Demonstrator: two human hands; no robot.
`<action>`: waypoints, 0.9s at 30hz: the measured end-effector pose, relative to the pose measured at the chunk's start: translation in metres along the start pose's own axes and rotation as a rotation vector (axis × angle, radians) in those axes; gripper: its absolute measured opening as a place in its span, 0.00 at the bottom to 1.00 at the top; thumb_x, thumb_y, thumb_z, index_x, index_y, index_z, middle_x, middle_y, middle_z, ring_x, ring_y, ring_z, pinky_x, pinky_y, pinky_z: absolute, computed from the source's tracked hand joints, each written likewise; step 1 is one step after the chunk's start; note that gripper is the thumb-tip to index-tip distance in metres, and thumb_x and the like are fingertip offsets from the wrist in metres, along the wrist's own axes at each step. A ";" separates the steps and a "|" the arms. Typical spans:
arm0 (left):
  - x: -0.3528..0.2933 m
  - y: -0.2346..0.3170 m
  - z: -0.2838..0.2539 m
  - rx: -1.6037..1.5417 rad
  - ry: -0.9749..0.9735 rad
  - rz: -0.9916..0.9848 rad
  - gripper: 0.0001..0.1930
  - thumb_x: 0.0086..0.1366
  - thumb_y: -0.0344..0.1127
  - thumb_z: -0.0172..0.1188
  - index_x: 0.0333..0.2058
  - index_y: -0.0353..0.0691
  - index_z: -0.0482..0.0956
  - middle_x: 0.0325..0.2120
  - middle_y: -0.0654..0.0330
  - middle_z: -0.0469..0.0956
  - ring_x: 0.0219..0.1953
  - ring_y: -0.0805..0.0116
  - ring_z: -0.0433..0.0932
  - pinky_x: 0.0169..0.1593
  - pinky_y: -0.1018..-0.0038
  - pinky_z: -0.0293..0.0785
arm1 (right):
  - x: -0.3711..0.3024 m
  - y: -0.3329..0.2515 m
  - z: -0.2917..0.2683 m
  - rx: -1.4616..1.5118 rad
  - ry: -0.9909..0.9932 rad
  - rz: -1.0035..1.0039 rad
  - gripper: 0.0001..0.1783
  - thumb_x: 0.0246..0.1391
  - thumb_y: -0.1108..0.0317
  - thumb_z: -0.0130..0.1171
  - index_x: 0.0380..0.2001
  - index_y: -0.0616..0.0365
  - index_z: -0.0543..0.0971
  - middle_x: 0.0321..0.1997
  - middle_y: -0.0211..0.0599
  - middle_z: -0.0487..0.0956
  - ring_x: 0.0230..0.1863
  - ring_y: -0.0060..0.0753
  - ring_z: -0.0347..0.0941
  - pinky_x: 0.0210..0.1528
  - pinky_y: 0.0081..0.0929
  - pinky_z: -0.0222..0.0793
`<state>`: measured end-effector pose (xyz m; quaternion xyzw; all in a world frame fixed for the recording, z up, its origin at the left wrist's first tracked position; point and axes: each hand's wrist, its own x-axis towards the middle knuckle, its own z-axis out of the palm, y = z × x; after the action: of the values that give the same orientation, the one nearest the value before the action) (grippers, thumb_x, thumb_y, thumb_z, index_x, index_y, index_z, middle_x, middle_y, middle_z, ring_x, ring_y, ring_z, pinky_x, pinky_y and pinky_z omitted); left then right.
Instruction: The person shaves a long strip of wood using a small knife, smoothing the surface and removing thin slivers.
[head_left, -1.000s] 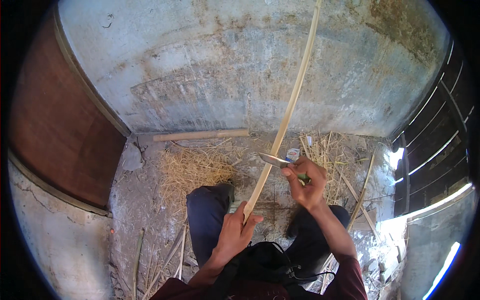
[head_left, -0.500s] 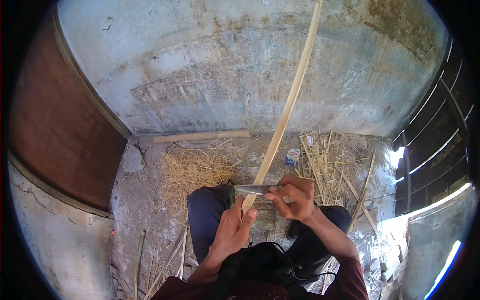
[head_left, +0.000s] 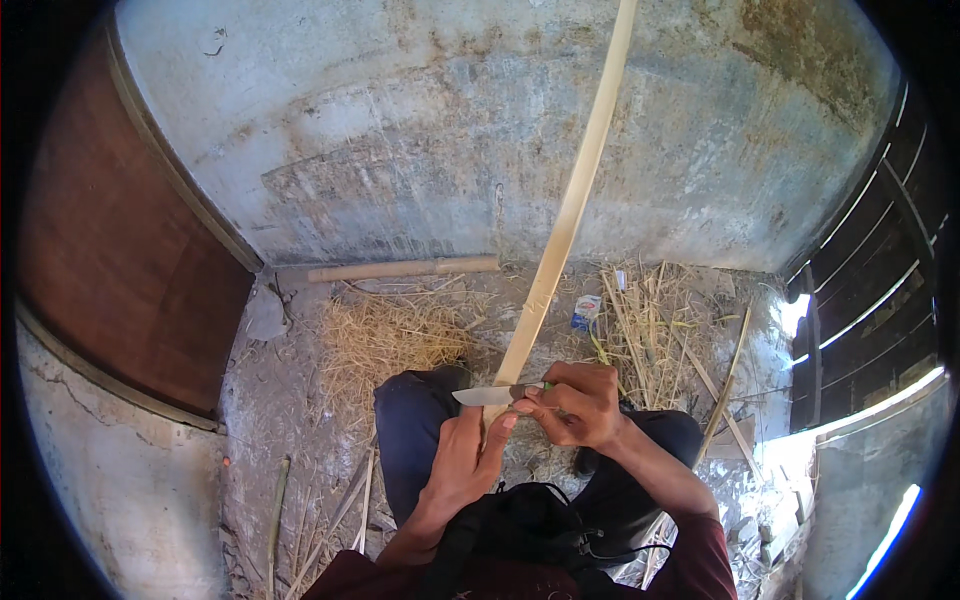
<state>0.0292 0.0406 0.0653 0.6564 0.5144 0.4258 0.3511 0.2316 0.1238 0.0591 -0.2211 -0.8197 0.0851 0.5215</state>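
Note:
A long pale bamboo strip slants up from between my knees, passing in front of the wall and out at the top of the picture. Its near end is gripped by my left hand, thumb along the right side. My right hand is closed round the handle of a knife, of which only a bit of green shows. The blade lies across the strip just beyond my left fingers, its tip pointing left.
Shavings are heaped on the floor at left, beyond my knee. A bamboo pole lies along the wall's foot. More strips and scraps and a blue-white packet are at right. A brown door panel stands left.
My right hand has drawn the knife a little nearer to me and left, close to my left thumb. The strip's upper part has swung slightly left. My left hand has hardly moved.

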 end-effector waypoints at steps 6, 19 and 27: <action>-0.001 -0.003 -0.001 -0.014 -0.011 0.010 0.18 0.80 0.37 0.59 0.55 0.26 0.73 0.21 0.52 0.78 0.18 0.62 0.77 0.25 0.65 0.68 | 0.003 0.001 0.001 -0.010 0.045 -0.004 0.12 0.49 0.64 0.82 0.28 0.52 0.85 0.22 0.30 0.77 0.17 0.30 0.72 0.18 0.31 0.64; -0.006 -0.002 -0.004 -0.006 -0.023 -0.031 0.17 0.80 0.40 0.59 0.45 0.27 0.70 0.18 0.48 0.76 0.16 0.53 0.76 0.23 0.61 0.66 | 0.010 0.016 -0.009 -0.068 0.124 0.058 0.12 0.48 0.70 0.82 0.28 0.56 0.84 0.23 0.37 0.79 0.18 0.35 0.76 0.19 0.32 0.67; -0.015 -0.001 -0.007 -0.010 -0.062 -0.046 0.17 0.78 0.37 0.61 0.44 0.24 0.71 0.20 0.51 0.77 0.18 0.69 0.75 0.23 0.68 0.65 | 0.015 0.038 -0.022 -0.131 0.230 0.016 0.15 0.49 0.73 0.80 0.24 0.56 0.79 0.21 0.35 0.78 0.18 0.34 0.75 0.19 0.30 0.64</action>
<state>0.0210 0.0266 0.0646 0.6556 0.5158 0.3997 0.3799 0.2559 0.1624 0.0674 -0.2694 -0.7565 0.0095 0.5959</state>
